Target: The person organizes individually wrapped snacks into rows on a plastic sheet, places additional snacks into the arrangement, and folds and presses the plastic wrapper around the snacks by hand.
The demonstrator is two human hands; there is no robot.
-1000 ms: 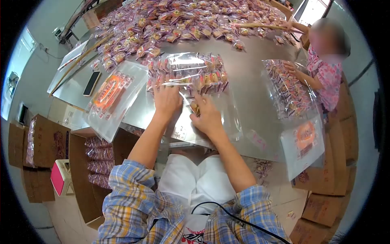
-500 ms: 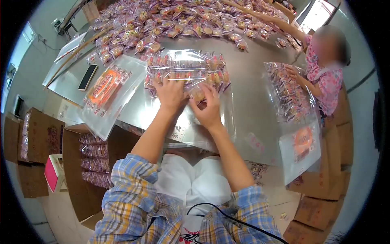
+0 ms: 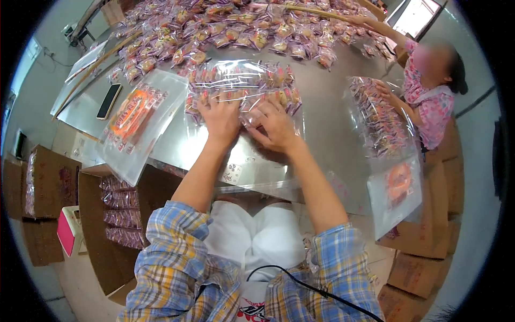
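A clear plastic bag (image 3: 241,72) filled with rows of small wrapped snacks lies flat on the metal table before me. My left hand (image 3: 221,119) rests on its near rows, fingers spread and pointing away. Just to the right, my right hand (image 3: 273,124) presses on the bag with bent fingers; what is beneath its fingertips is hidden. The bag's unfilled end stretches toward me over the table edge. Left of it lies a stack of flat clear bags with orange print (image 3: 129,121).
Wrapped snacks (image 3: 236,27) are heaped at the table's back. A phone (image 3: 109,101) lies at the left. An open carton (image 3: 107,236) holds packed bags. On the right a co-worker (image 3: 429,102) holds a stick (image 3: 316,13) and touches another filled bag (image 3: 381,121).
My right hand has moved from a loose curl near the bag's near edge onto its near row. My left hand stays on the bag. The co-worker's stick has moved over the heap.
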